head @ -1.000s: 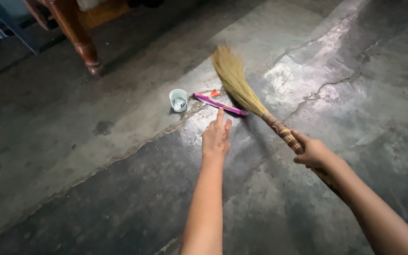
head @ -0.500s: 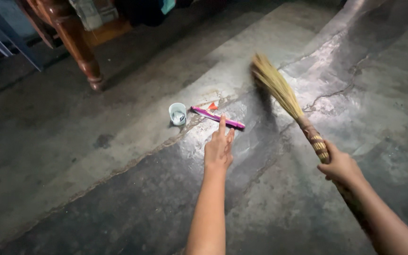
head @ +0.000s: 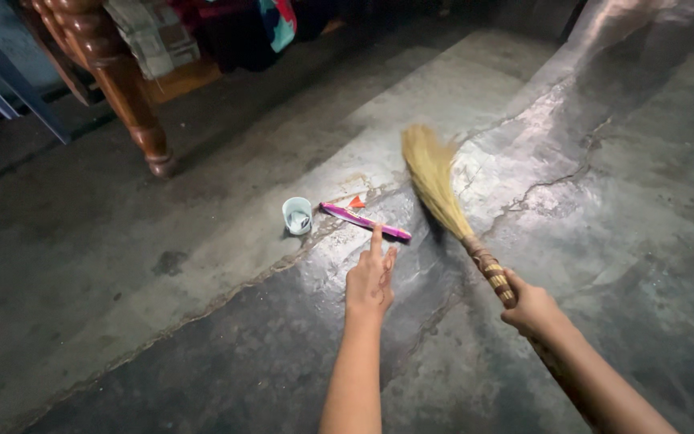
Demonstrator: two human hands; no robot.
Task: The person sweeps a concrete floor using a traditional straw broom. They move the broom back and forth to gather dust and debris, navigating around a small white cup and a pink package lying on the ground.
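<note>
Swung back down since half a second ago, my straw-bristled broom with banded handle (head: 443,197) sits gripped in my right hand (head: 528,309). My left hand (head: 369,277) points open-fingered, empty, almost touching the purple flat wrapper (head: 365,221); a hard sweep could topple the small white cup (head: 297,215) beyond.

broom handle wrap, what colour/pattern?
Brown with yellow bands on the broom handle, just above the right hand. Head view, the only one, shows it.
</note>
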